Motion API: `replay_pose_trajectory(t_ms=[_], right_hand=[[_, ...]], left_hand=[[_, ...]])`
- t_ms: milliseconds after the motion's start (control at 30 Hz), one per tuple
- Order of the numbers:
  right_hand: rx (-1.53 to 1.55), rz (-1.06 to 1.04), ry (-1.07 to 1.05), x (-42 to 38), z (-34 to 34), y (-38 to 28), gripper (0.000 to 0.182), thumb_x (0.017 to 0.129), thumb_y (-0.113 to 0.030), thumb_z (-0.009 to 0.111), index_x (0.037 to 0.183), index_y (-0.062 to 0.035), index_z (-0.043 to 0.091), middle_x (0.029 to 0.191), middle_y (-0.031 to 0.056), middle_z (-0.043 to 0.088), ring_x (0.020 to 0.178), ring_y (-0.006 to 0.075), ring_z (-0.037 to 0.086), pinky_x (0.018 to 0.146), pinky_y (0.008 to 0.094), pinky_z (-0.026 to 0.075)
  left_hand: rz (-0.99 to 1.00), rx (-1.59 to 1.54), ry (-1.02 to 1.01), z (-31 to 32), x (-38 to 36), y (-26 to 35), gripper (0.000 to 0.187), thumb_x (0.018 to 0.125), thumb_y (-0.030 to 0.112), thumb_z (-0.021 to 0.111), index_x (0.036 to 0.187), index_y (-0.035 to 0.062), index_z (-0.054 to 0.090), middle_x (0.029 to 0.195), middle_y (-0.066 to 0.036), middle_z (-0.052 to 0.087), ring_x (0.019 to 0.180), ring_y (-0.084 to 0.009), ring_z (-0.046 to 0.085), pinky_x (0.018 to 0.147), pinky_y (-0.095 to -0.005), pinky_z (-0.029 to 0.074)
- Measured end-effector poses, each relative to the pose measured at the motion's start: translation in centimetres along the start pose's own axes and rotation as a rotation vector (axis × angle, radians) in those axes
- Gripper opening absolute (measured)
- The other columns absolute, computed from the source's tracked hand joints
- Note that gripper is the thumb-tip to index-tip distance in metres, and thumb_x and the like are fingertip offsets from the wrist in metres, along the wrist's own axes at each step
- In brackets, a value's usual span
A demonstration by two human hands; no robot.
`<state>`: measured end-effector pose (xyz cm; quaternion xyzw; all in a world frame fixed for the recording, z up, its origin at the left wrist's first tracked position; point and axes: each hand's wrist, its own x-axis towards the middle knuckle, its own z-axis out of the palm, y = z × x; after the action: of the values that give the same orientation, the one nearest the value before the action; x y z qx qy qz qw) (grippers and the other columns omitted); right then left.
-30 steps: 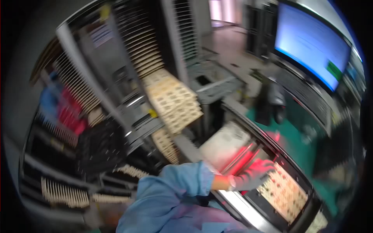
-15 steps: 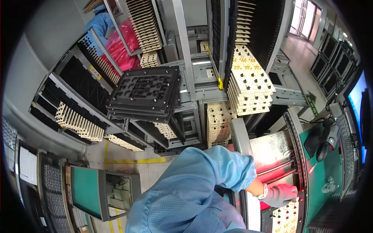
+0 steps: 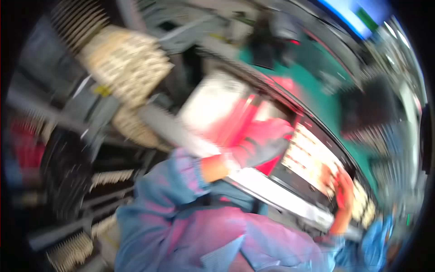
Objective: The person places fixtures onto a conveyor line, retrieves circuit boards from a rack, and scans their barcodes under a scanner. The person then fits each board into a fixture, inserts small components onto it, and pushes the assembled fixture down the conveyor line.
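Motion blurs the whole view. My left hand [image 3: 263, 141], in a grey glove, reaches over the machine's rails to the left end of a black carrier [image 3: 290, 177]. A pale board panel [image 3: 312, 156] lies in that carrier under bright reddish light. Beside the panel's right end is my right hand [image 3: 345, 189], its fingers near or on the panel's edge. Smearing hides how the fingers of both hands are bent and whether they grip anything.
Racked pale boards [image 3: 124, 63] stand at the upper left. A green mat [image 3: 312, 81] lies beyond the rails, with a dark mouse-like shape on it. A lit monitor [image 3: 351, 16] is at the top right. More pale boards [image 3: 362, 204] and blue cloth [image 3: 378, 240] show at lower right.
The view has swung right and tilted, so the racks shift left and the carrier sits nearer the centre. My right hand has come into view. My left hand stays by the carrier's end.
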<state>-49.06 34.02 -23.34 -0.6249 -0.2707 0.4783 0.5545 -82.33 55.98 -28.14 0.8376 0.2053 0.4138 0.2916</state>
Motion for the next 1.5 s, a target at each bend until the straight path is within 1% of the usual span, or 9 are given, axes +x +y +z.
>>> replay_pose_trajectory(t_ms=[67,233,333,367,567,667,800,1067,1500], right_hand=[[0.04,-0.048,0.052,-0.5,2.2,-0.3,0.019,0.092,-0.002,0.059,0.11,0.0016,0.059,0.105,0.0059,0.062,0.093,0.014,0.06,0.081,0.0288,0.05],[-0.047,0.048,0.177,-2.1,3.8,-1.1,0.03,0.088,-0.004,0.062,0.117,0.0021,0.058,0.098,0.0054,0.062,0.084,0.0129,0.062,0.08,0.0257,0.05],[-0.558,-0.09,0.233,-0.5,3.2,1.1,0.021,0.088,0.0,0.059,0.109,0.0023,0.064,0.095,0.0045,0.062,0.08,0.0121,0.063,0.072,0.026,0.052],[-0.865,-0.324,0.264,-0.3,3.5,2.0,0.019,0.09,0.001,0.056,0.107,0.0007,0.066,0.098,0.0054,0.061,0.082,0.012,0.063,0.068,0.0262,0.053],[-0.811,-0.265,0.334,-1.3,4.5,0.7,0.023,0.085,0.003,0.06,0.107,-0.0024,0.067,0.1,0.0049,0.055,0.081,0.0113,0.059,0.067,0.0241,0.051],[-1.005,-0.309,0.274,-1.6,5.7,0.4,0.023,0.084,-0.007,0.067,0.107,-0.0075,0.067,0.096,0.0064,0.056,0.079,0.017,0.061,0.067,0.0316,0.05],[-1.248,-0.44,0.212,-1.1,5.7,1.3,0.028,0.08,-0.003,0.071,0.107,-0.0047,0.066,0.092,0.0059,0.06,0.078,0.0143,0.06,0.068,0.0275,0.048],[-0.426,-0.213,0.308,0.3,3.1,0.5,0.015,0.087,-0.004,0.068,0.102,-0.0024,0.063,0.093,0.0016,0.064,0.078,0.0047,0.057,0.071,0.0212,0.045],[-1.01,-0.296,0.433,1.6,4.9,1.8,0.024,0.085,0.001,0.064,0.11,0.0,0.063,0.097,0.0081,0.067,0.083,0.0138,0.065,0.074,0.0264,0.051]], left_hand=[[0.012,-0.007,0.002,-0.2,0.2,0.4,0.024,0.082,0.015,0.063,0.105,0.0088,0.06,0.106,-0.01,0.06,0.095,-0.0315,0.06,0.078,-0.0426,0.05],[-0.021,-0.018,-0.109,-1.0,-0.2,1.4,0.029,0.082,0.013,0.066,0.11,0.0092,0.061,0.109,-0.01,0.06,0.097,-0.0316,0.06,0.081,-0.0399,0.051],[-0.06,-0.015,-0.16,-1.0,-0.3,1.2,0.029,0.082,0.011,0.066,0.111,0.0074,0.062,0.11,-0.011,0.061,0.1,-0.0309,0.06,0.084,-0.0394,0.05],[-0.09,-0.008,-0.183,-1.0,-0.3,1.2,0.028,0.082,0.009,0.067,0.11,0.0057,0.062,0.11,-0.011,0.061,0.103,-0.0305,0.06,0.088,-0.0394,0.049],[-0.127,-0.049,-0.197,-1.1,-0.3,0.8,0.029,0.082,0.007,0.064,0.111,0.0058,0.062,0.116,-0.011,0.06,0.109,-0.0294,0.059,0.092,-0.0374,0.047],[-0.086,-0.008,-0.212,-0.9,-0.3,0.4,0.029,0.083,0.011,0.067,0.111,0.0071,0.062,0.113,-0.012,0.06,0.101,-0.031,0.061,0.085,-0.0385,0.05],[-0.083,-0.005,-0.232,-0.9,-0.5,0.2,0.028,0.083,0.012,0.066,0.111,0.0075,0.062,0.115,-0.012,0.06,0.101,-0.0314,0.062,0.085,-0.0385,0.05],[-0.184,-0.053,-0.306,-1.5,-0.5,-0.1,0.03,0.084,0.005,0.064,0.114,0.0048,0.062,0.119,-0.011,0.059,0.111,-0.0253,0.059,0.093,-0.0333,0.047],[-0.179,-0.038,-0.301,-2.0,-0.9,-1.0,0.03,0.084,0.006,0.065,0.115,0.0071,0.062,0.12,-0.011,0.059,0.111,-0.0261,0.059,0.093,-0.0342,0.047]])
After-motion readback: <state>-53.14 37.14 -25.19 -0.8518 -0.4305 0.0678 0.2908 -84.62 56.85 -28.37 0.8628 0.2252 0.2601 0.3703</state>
